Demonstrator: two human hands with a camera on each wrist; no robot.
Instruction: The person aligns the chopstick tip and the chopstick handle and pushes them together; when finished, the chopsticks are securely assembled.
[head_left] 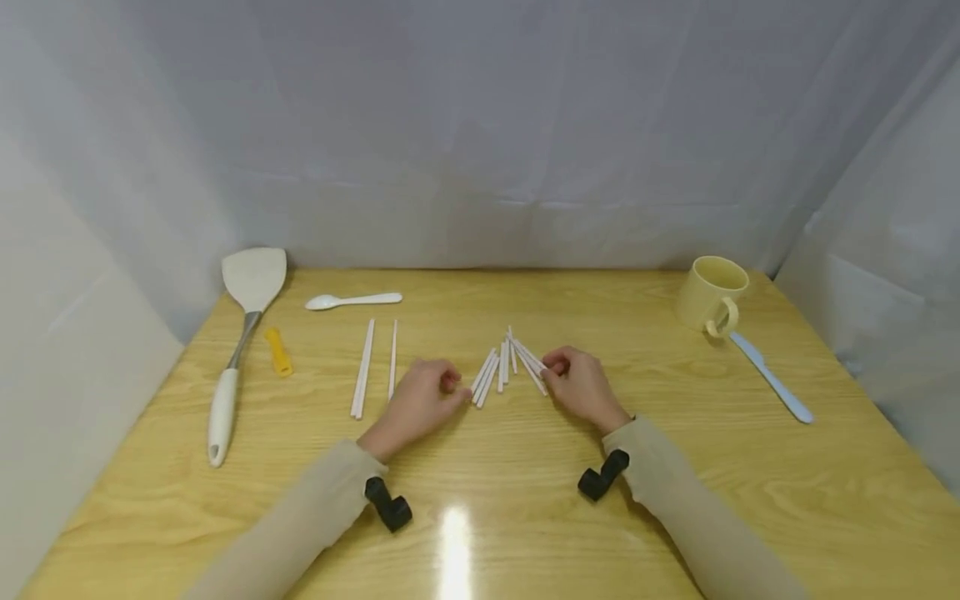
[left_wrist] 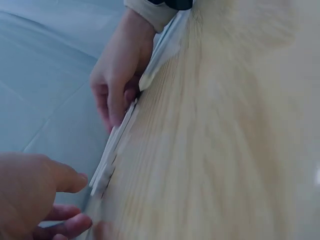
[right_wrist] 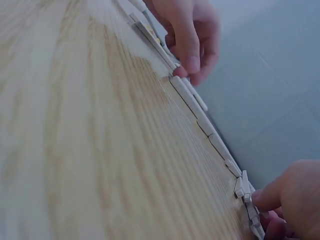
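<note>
Several short white sticks (head_left: 487,377) lie fanned out on the wooden table, between the two hands. My right hand (head_left: 585,388) pinches the near end of a white stick in the right-hand group (head_left: 531,358), whose far ends meet and cross other sticks. Just left of the fan is my left hand (head_left: 422,402), its thumb and fingers apart with nothing between them. The left wrist view shows that gap in the left hand (left_wrist: 30,192) beside the stick ends. In the right wrist view, the right hand's thumb (right_wrist: 270,195) touches the small cluster.
Longer thin white sticks (head_left: 363,371) lie left of the left hand, one partly behind it. Farther left are a white spatula (head_left: 222,412), an orange-yellow clip-like piece (head_left: 278,352) and a white spoon (head_left: 352,301). A yellow mug (head_left: 708,296) and light-blue knife (head_left: 772,379) are at right.
</note>
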